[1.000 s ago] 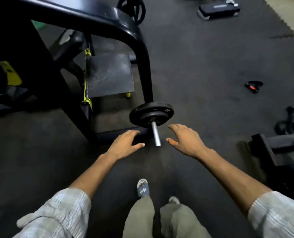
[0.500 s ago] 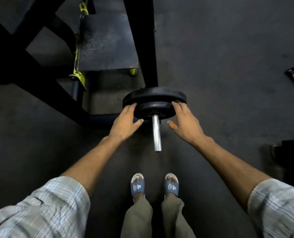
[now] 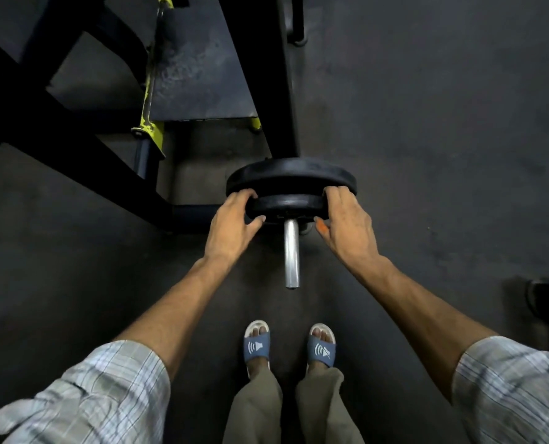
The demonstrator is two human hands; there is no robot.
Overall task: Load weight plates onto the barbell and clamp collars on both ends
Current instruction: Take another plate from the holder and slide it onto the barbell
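Note:
A silver barbell sleeve (image 3: 291, 254) points toward me, its bare end free. Two black weight plates sit on it: a larger plate (image 3: 290, 174) behind and a smaller plate (image 3: 287, 205) in front. My left hand (image 3: 231, 225) grips the smaller plate's left edge, thumb on its face. My right hand (image 3: 346, 224) grips its right edge, fingers curled behind the rim. No collar is visible on the sleeve.
A black machine frame (image 3: 74, 139) with a yellow-tipped post (image 3: 149, 123) and a dark footplate (image 3: 199, 72) stands left and behind the plates. A black upright (image 3: 266, 75) rises right behind them. My sandalled feet (image 3: 289, 344) stand below the sleeve. A dark object (image 3: 548, 299) lies at right.
The view has closed in on the barbell end. Both hands moved from hovering beside the sleeve onto the smaller plate's edges and now grip it.

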